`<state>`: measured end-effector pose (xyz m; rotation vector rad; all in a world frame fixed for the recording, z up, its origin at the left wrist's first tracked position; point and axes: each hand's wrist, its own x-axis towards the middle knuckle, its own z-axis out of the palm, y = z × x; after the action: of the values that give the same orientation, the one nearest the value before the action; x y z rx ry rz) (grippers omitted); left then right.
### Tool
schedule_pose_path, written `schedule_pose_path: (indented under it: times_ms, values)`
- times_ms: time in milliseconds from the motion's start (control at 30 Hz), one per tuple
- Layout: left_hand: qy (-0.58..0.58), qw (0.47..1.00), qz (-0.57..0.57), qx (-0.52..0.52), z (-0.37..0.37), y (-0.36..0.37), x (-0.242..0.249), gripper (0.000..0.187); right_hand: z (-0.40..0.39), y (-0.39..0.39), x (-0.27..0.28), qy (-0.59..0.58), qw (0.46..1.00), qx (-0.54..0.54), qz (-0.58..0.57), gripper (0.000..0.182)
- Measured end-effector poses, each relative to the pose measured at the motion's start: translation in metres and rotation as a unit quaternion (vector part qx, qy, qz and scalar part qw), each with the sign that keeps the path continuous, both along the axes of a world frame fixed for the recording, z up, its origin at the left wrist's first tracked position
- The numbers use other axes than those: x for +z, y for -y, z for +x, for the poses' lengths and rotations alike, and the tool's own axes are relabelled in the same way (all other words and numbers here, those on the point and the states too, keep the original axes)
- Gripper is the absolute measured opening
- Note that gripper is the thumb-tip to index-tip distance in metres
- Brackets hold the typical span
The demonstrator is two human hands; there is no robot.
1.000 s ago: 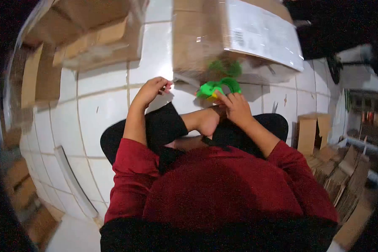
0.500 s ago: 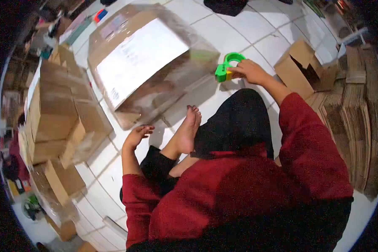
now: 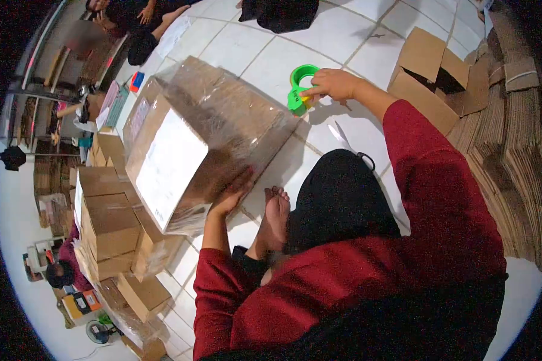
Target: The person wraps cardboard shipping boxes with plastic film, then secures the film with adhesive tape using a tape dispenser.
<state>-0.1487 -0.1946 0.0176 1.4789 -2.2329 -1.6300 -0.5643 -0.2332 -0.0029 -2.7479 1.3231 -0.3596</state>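
Observation:
A large cardboard box (image 3: 241, 102) wrapped in clear plastic sits on the tiled floor in front of me. A white paper sheet (image 3: 170, 159) covers part of it. My left hand (image 3: 227, 198) lies with outstretched fingers against the near side of the box; some fingertips are blurred. My right hand (image 3: 331, 85) grips a green and yellow tape dispenser (image 3: 296, 101) close to the box's right corner. Scissors (image 3: 342, 136) lie on the floor beside my bent knee, below my right hand.
Several taped cartons (image 3: 111, 222) are stacked on the left. An open carton (image 3: 424, 84) and tall piles of flattened cardboard (image 3: 500, 162) stand on the right. Another person (image 3: 144, 18) sits at the far upper left, and a second person (image 3: 66, 268) is at the left edge.
My left hand has moved forward onto the box's near side. The box sits tilted differently in view. My right hand, still holding the tape dispenser, has shifted slightly left; the scissors have come into sight.

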Motion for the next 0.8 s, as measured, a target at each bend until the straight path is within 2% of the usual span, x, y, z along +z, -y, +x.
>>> schedule_pose_path:
  times_ms: [67, 100, 133, 167, 200, 267, 333, 367, 433, 533, 567, 633, 667, 700, 733, 767, 800]
  values:
    - [0.004, 1.000, 0.000, -0.021, -0.004, -0.003, -0.002, 0.044, 0.000, 0.001, 0.003, 0.025, 1.000, 0.005, 0.002, 0.055]
    - [0.047, 0.996, 0.065, -0.034, -0.022, -0.007, 0.010, 0.046, 0.000, 0.000, 0.007, 0.051, 0.999, 0.011, -0.017, 0.035]
    - [0.006, 0.992, 0.093, -0.087, -0.048, -0.010, 0.015, 0.046, 0.001, 0.000, 0.010, 0.076, 0.996, 0.018, -0.033, 0.019]
    - [-0.034, 0.982, 0.125, -0.136, -0.075, -0.011, 0.017, 0.046, 0.003, 0.001, 0.007, 0.124, 0.989, 0.044, -0.067, 0.021]
    - [-0.051, 0.984, 0.090, -0.144, -0.103, -0.012, 0.019, 0.045, 0.007, 0.001, 0.007, 0.128, 0.989, 0.042, -0.065, 0.021]
    - [-0.073, 0.984, 0.054, -0.156, -0.138, 0.009, 0.013, 0.045, 0.005, 0.002, 0.012, 0.075, 0.994, 0.036, -0.073, 0.025]
    - [-0.071, 0.997, -0.016, -0.014, -0.152, 0.037, 0.001, 0.044, -0.002, 0.004, 0.006, 0.085, 0.993, 0.034, -0.072, 0.030]
    - [-0.072, 0.997, -0.016, -0.017, -0.151, 0.041, -0.001, 0.044, -0.003, 0.001, 0.006, 0.077, 0.993, 0.039, -0.082, 0.032]
    - [-0.086, 0.990, -0.072, -0.091, -0.144, 0.042, -0.003, 0.043, -0.008, -0.001, 0.003, 0.075, 0.992, 0.042, -0.091, 0.033]
    - [-0.066, 0.992, -0.054, -0.090, -0.140, 0.045, -0.008, 0.044, -0.020, 0.000, -0.003, 0.064, 0.996, -0.016, -0.054, 0.032]
    - [-0.065, 0.992, -0.054, -0.090, -0.142, 0.044, -0.010, 0.044, -0.020, 0.002, -0.006, 0.067, 0.993, -0.006, -0.095, 0.029]
    - [0.044, 0.982, -0.135, -0.127, -0.156, 0.036, 0.007, 0.042, -0.010, 0.005, -0.005, 0.061, 0.994, -0.022, -0.085, 0.029]
    - [0.046, 0.981, -0.136, -0.131, -0.167, 0.032, 0.016, 0.042, -0.003, 0.006, -0.004, 0.056, 0.995, -0.037, -0.074, 0.029]
    - [0.135, 0.933, -0.240, -0.230, -0.181, 0.024, 0.026, 0.038, 0.004, 0.005, -0.003, 0.035, 0.996, -0.049, -0.073, 0.029]
    - [0.219, 0.859, -0.337, -0.319, -0.189, 0.018, 0.030, 0.036, 0.010, 0.003, -0.003, 0.036, 0.995, -0.048, -0.073, 0.029]
    - [0.226, 0.753, -0.486, -0.380, -0.187, 0.022, 0.015, 0.033, 0.017, 0.000, -0.002, 0.034, 0.994, -0.063, -0.082, 0.034]
    - [0.227, 0.754, -0.485, -0.379, -0.187, 0.028, 0.008, 0.033, 0.023, -0.004, -0.001, 0.031, 0.992, -0.078, -0.092, 0.038]
